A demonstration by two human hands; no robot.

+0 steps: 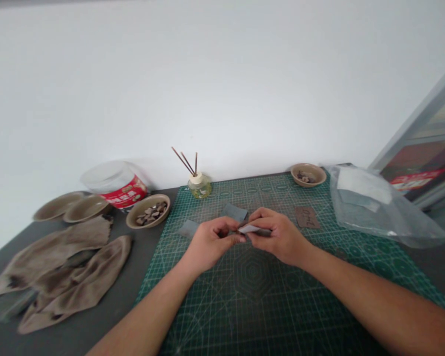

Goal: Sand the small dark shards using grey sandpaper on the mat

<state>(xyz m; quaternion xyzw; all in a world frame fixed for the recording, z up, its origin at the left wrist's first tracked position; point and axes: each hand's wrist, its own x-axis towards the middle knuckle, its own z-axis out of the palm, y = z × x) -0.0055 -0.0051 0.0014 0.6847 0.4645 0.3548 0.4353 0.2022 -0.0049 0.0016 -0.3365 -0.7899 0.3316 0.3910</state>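
Above the middle of the green cutting mat (207, 306), my two hands meet at the fingertips. My right hand (282, 237) is closed on a folded piece of sandpaper (249, 229), its pale back facing up. My left hand (213, 242) pinches something small against the paper's edge; the fingers mostly hide it. Behind the hands lies a grey-blue sandpaper square (235, 212), and another grey sheet (188, 229) is partly covered by my left hand. A brown sandpaper piece (307, 217) with handwritten marks rests to the right of my right hand.
At left are a bowl (132, 221) of small stones, two other bowls (55, 207), a red-labelled plastic tub (122, 190) and crumpled brown cloths (85, 282). A reed diffuser (199, 187) and a bowl (307, 184) stand near the wall. A clear plastic bag (378, 222) lies right.
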